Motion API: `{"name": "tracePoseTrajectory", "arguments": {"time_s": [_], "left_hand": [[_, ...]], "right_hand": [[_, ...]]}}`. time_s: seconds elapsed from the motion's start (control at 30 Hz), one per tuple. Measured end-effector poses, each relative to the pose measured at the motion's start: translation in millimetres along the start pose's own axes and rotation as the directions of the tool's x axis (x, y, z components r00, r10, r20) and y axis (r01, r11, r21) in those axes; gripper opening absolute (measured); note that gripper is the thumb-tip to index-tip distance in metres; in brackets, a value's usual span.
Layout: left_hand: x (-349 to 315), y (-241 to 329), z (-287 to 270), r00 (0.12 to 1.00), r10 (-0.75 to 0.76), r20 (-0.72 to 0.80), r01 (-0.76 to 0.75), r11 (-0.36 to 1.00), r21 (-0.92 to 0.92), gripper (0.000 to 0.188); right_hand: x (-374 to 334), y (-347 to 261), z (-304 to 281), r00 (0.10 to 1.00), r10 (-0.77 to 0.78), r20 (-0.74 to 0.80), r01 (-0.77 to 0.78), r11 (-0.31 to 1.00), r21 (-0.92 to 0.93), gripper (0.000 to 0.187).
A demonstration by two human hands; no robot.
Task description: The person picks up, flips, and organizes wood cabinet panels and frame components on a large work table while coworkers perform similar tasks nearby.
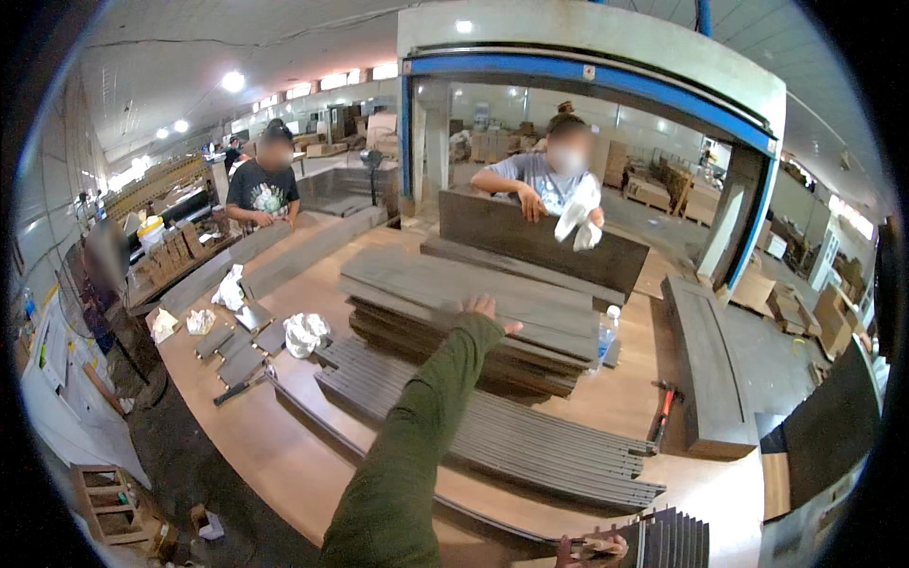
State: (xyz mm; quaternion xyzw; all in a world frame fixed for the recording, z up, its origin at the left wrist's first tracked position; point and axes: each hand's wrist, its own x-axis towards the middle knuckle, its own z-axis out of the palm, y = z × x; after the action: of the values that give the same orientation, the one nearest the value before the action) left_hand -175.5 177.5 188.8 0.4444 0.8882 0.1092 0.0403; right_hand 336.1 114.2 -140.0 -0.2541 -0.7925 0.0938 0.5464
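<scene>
Tan worktable (pixel 260 440), slats (pixel 540 431) before stacked panels (pixel 426 279); bottle (pixel 606 338) beside, hammer (pixel 666 405) at right

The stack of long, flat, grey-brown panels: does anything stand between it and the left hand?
Nothing visible does: the bare left hand is over the top of the stack, apparently touching it. The clear, white-capped plastic bottle stands by the stack's right end, out of the way.

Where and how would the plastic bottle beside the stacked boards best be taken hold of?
Probably around the middle of the upright bottle, below its white cap, coming in from the picture's right with a sideways wrap. The stacked boards crowd its left side, and its tall, narrow body looks suited to an encircling grip.
</scene>
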Motion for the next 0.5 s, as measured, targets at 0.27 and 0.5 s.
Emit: {"name": "tracePoseTrajectory", "arguments": {"time_s": [0.27, 0.5], "left_hand": [[-61.9, 0.7, 6.7, 0.904, 0.424, 0.047, -0.414, 0.845, 0.338, 0.089], [18.1, -74.2, 40.8, 0.715, 0.538, -0.446, -0.37, 0.833, 0.411, 0.011]], "right_hand": [[126.7, -134.3, -1.1, 0.929, 0.173, -0.328, -0.191, 0.981, -0.025, 0.081], [114.6, -104.4, 17.7, 0.725, 0.648, -0.233, -0.391, 0.666, 0.635, 0.039]]}}
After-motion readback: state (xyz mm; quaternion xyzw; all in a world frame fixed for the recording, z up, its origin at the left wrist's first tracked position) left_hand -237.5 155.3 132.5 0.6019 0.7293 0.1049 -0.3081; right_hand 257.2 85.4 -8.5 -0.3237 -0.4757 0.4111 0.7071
